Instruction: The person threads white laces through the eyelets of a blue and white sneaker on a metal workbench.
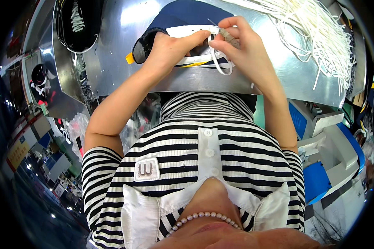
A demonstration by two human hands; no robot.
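Observation:
On a shiny metal table (112,74), a navy shoe upper (185,14) lies in front of me, with a white lacing strip, a dark padded collar and a yellow tab (130,58). My left hand (168,50) grips the upper, its thumb pressed on the white strip and its other fingers mostly hidden. A white shoelace (215,62) loops down from the strip between my hands. Closed in my right hand (243,45) is a thin metal awl (229,38) with a tan wrapped handle; its tip points up and left, close to the strip.
A large bundle of loose white laces (307,33) covers the table's right side. At the left edge sits a dark oval item (78,29) with white cord-like marks. A grey and blue machine (328,149) stands below the table at right. Clear plastic bags (77,128) lie at lower left.

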